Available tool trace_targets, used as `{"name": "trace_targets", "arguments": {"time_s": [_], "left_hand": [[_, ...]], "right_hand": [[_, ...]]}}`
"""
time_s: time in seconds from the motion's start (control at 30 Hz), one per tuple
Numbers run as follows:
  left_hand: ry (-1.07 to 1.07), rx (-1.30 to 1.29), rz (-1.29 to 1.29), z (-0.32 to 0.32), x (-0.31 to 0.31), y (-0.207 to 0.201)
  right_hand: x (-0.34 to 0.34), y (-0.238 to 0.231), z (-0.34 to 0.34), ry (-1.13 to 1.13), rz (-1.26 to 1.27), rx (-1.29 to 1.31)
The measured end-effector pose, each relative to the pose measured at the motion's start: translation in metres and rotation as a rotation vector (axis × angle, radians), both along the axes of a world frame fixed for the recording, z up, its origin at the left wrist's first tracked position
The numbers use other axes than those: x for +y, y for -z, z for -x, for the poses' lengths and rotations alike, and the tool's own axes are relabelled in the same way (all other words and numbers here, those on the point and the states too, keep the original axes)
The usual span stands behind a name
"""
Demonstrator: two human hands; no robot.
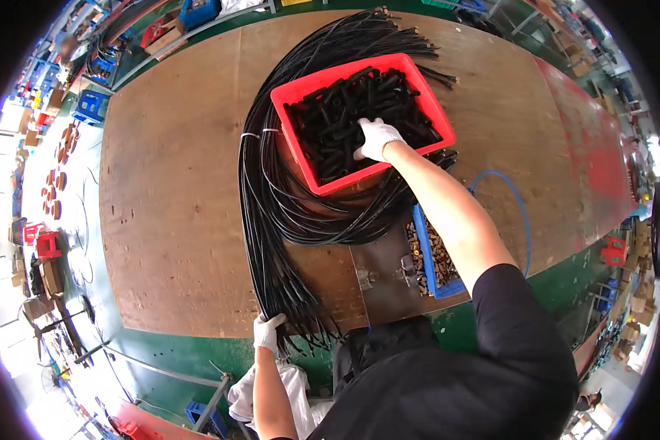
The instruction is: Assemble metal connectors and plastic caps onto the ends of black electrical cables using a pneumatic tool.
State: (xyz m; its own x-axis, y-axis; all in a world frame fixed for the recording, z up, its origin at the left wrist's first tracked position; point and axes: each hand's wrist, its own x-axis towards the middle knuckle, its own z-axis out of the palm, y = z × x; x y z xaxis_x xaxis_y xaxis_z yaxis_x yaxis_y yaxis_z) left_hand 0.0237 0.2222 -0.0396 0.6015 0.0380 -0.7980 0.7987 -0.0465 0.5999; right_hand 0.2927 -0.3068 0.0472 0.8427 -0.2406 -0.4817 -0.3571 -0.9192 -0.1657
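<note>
My right hand (378, 139), in a white glove, reaches into a red plastic bin (312, 180) heaped with short black tubes (337, 117). Its thumb and fingers are apart over the tubes, and no tube shows lifted in them. A long bundle of black cables (253, 213) curves around and under the bin and fans out at the near table edge. There my left hand (268, 331), also gloved in white, is closed on a black cable at the left side of the loose ends. Its fingertips are partly hidden.
Right of the cables stands a blue bin (429, 271) of small brass-coloured fittings, partly behind my right forearm. A blue hose (521, 209) curves over the brown wooden table (176, 183). White cloth or bags (293, 389) hang below the near edge. Red stools (48, 244) stand on the floor at left.
</note>
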Motion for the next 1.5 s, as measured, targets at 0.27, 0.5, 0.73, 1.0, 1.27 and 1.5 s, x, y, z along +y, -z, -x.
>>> {"name": "trace_targets", "arguments": {"time_s": [0.27, 0.5, 0.73, 1.0, 1.27, 1.5], "left_hand": [[0.013, 0.036, -0.043, -0.003, 0.007, 0.005], [-0.022, 0.103, -0.033, -0.008, 0.002, -0.003], [-0.061, 0.109, -0.08, -0.006, -0.006, -0.005], [-0.104, 0.113, -0.06, -0.012, -0.017, -0.016], [-0.11, 0.103, -0.015, -0.008, -0.002, -0.003], [-0.129, 0.11, -0.01, -0.002, 0.0, 0.003]], "right_hand": [[-0.006, 0.007, -0.002, -0.086, -0.157, 0.001], [-0.002, 0.022, -0.012, -0.097, -0.304, -0.06], [-0.005, 0.024, -0.013, -0.113, -0.398, -0.096], [-0.019, 0.042, -0.019, -0.064, -0.543, -0.214], [-0.014, 0.046, -0.026, -0.062, -0.463, -0.23], [-0.02, 0.042, -0.019, -0.132, -0.437, -0.21]]}}
